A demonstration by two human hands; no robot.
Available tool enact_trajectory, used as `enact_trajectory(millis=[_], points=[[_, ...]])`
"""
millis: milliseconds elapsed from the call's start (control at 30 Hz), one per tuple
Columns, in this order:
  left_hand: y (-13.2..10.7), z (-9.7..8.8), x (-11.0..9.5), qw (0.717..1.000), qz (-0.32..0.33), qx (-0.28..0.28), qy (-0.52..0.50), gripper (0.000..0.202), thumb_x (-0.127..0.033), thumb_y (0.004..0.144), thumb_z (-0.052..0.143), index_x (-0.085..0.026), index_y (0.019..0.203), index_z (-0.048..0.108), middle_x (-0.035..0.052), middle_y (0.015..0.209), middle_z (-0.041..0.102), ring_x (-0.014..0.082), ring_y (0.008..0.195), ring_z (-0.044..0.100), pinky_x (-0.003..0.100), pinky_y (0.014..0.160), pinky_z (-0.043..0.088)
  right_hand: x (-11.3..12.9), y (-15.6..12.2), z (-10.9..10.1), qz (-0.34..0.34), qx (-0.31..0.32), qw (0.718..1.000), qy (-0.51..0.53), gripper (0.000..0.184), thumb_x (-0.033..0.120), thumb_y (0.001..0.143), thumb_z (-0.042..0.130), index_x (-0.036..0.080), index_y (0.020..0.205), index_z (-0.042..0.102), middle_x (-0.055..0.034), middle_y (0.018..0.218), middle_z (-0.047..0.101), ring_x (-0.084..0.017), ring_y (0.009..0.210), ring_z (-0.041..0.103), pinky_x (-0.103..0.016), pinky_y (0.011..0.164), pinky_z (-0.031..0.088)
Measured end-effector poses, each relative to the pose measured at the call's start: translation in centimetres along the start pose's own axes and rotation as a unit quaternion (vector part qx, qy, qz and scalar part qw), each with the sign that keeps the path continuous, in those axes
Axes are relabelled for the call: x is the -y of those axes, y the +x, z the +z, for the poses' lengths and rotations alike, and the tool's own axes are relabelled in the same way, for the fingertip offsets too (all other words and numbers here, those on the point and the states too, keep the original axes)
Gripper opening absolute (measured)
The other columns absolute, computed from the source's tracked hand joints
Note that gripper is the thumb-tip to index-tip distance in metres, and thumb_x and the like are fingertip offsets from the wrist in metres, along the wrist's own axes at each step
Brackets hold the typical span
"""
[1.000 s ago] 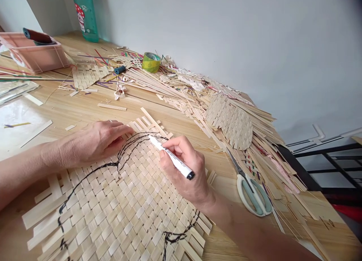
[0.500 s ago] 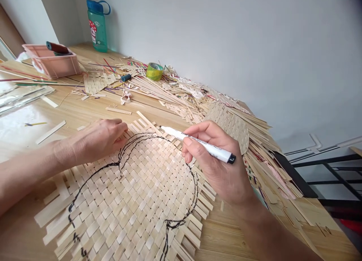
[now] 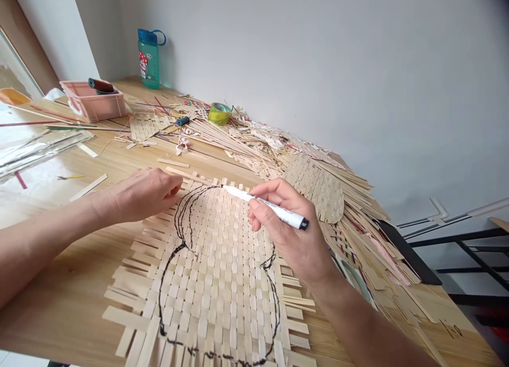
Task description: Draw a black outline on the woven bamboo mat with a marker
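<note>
Mat position: I see the woven mat [image 3: 214, 271] lying flat on the tabletop [image 3: 71, 293], close to the near edge, with loose strip ends fanning out on all sides.
Mat marking: a black outline is drawn on the weave, rounded at the far end and running down both sides.
Left hand: my left hand [image 3: 139, 194] rests palm down on the mat's far left corner, fingers curled loosely together and pressing the strips. It grips nothing.
Right hand: my right hand [image 3: 294, 234] pinches the marker [image 3: 264, 204] between thumb and fingers near mid-barrel.
Marker axis: the long axis runs from near right to far left, the black cap end toward my wrist and the tip at the far edge of the mat, on or just above the outline. I cannot tell which.
Mat handling (judgement): light, thin and flexible. The unbound edge strips look likely to slide out if tugged, so I would hold it by pressing flat on the woven body.
Marker handling (judgement): light, rigid, smooth. The mid-barrel pinch suits it.
Surroundings: scissors [image 3: 353, 279] lie partly hidden behind my right wrist. A heap of strips [image 3: 278, 144] runs along the far edge, with a tape roll [image 3: 218, 113] and a water bottle [image 3: 149, 58] beyond, and a pink tray [image 3: 93, 101] at the far left.
</note>
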State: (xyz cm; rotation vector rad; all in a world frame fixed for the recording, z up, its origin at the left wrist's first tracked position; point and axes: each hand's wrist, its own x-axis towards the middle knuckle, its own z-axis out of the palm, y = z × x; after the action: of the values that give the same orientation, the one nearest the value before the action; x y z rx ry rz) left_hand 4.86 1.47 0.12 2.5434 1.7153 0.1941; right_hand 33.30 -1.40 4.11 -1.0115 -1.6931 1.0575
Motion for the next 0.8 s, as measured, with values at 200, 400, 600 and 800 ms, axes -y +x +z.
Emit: enact_trajectory(millis=[200, 400, 600, 800], points=[[0.1, -0.6, -0.1, 0.999, 0.021, 0.009, -0.037, 0.025, -0.022, 0.089, 0.06, -0.02, 0.065, 0.056, -0.0044, 0.052, 0.049, 0.0122, 0.045, 0.036, 0.026, 0.051, 0.023, -1.1, 0.3, 0.5, 0.026, 0.065, 0.997, 0.015, 0.014, 0.033, 0.092, 0.07, 0.021, 0.096, 0.063, 0.0037, 0.072, 0.066, -0.012, 0.059, 0.061, -0.028, 0.059, 0.052], [0.9, 0.4, 0.5, 0.993, 0.06, -0.078, -0.068, 0.015, -0.024, 0.098, 0.054, -0.017, 0.104, 0.065, 0.0075, 0.105, 0.065, 0.0194, 0.092, 0.06, 0.029, 0.078, 0.044, -2.9, 1.2, 1.8, 0.025, 0.132, 0.989, 0.063, 0.017, 0.036, 0.094, 0.07, 0.022, 0.1, 0.062, 0.0041, 0.076, 0.064, -0.012, 0.064, 0.06, -0.028, 0.061, 0.051], [1.6, 2.6, 1.3, 0.989, 0.115, -0.062, -0.071, 0.021, -0.026, 0.105, 0.043, -0.015, 0.101, 0.06, 0.0065, 0.098, 0.06, 0.0176, 0.085, 0.057, 0.029, 0.079, 0.046, -5.2, 1.2, 2.9, 0.029, 0.133, 0.989, 0.065, 0.017, 0.037, 0.095, 0.07, 0.023, 0.103, 0.062, 0.0032, 0.08, 0.064, -0.013, 0.067, 0.061, -0.029, 0.063, 0.052], [1.5, 3.1, 0.7, 0.988, 0.137, -0.069, -0.011, 0.026, -0.023, 0.107, 0.033, -0.014, 0.104, 0.058, 0.0099, 0.1, 0.059, 0.0224, 0.088, 0.053, 0.035, 0.082, 0.044, -2.7, 1.2, 1.4, 0.068, 0.129, 0.988, 0.041, 0.016, 0.035, 0.093, 0.071, 0.023, 0.1, 0.064, 0.0019, 0.08, 0.067, -0.013, 0.067, 0.062, -0.028, 0.062, 0.054]])
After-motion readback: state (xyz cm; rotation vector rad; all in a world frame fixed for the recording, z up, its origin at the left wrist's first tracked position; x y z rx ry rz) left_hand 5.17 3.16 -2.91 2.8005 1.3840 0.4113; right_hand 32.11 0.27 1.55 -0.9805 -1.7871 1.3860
